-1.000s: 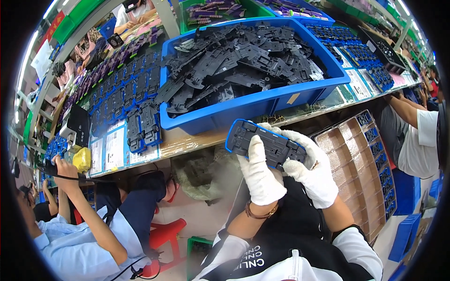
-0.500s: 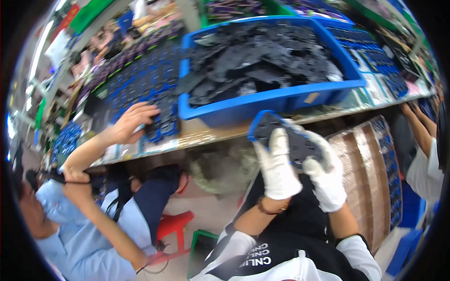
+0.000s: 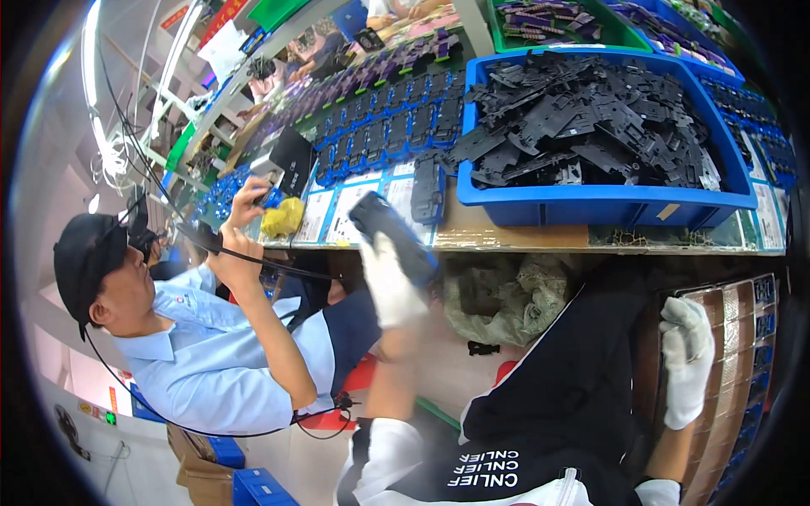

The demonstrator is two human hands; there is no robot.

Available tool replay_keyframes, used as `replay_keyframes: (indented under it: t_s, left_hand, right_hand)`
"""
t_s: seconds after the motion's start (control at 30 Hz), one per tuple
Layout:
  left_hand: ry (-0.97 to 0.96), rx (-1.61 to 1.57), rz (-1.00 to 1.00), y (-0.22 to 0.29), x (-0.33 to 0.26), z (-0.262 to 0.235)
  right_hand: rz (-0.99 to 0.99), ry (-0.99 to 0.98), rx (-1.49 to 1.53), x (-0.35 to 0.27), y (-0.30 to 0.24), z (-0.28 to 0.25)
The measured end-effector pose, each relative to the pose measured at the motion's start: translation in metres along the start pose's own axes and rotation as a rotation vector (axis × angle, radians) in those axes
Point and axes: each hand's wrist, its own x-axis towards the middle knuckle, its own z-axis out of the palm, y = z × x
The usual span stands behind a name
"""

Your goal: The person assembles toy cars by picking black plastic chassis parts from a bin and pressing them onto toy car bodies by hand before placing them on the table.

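Left hand: I see the left hand (image 3: 392, 287), in a white glove, near the middle of the frame. It is holding a part and looks blurry.
Held part: The black part (image 3: 396, 234) is in the left hand, just left of the middle of the frame. It is tipped, with its top end toward the upper left.
Right hand: The right hand (image 3: 688, 363), in a white glove too, is at the right of the frame. Its fingers are bent and close together. I cannot tell if it is holding a thing.
Tray: The brown tray (image 3: 724, 371) is beside the right hand, at the lower right.
Table: The table (image 3: 519, 239) goes across the upper half. A lone part (image 3: 429, 192) lies on it, near the held one.
Rows: Black and blue parts (image 3: 388, 131) sit in rows, top middle.
Bin: A big blue bin (image 3: 607, 202) at the upper right is full of black pieces (image 3: 582, 126).
Co-worker: A person in a light blue shirt (image 3: 219, 371) is at the left, both hands up by a yellow thing (image 3: 283, 218).
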Motion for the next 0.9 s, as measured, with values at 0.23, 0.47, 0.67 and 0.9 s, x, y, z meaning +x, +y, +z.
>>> replay_keyframes:
  t_s: [0.23,0.47,0.67,0.9]
  left_hand:
    - [-0.351,0.197,-0.229,-0.04,0.179,-0.092]
    - [-0.309,0.678,0.03,-0.068,0.205,-0.07]
    - [-0.223,0.835,0.009,-0.078,0.226,-0.082]
    - [0.036,0.602,0.122,-0.046,0.185,-0.07]
  right_hand:
    - [-0.259,0.296,-0.4,0.023,0.03,-0.076]
    - [-0.255,0.726,-0.808,0.056,0.1,-0.206]
    - [0.113,1.007,-0.926,0.117,0.167,-0.313]
    - [0.231,0.828,-1.06,0.161,0.219,-0.375]
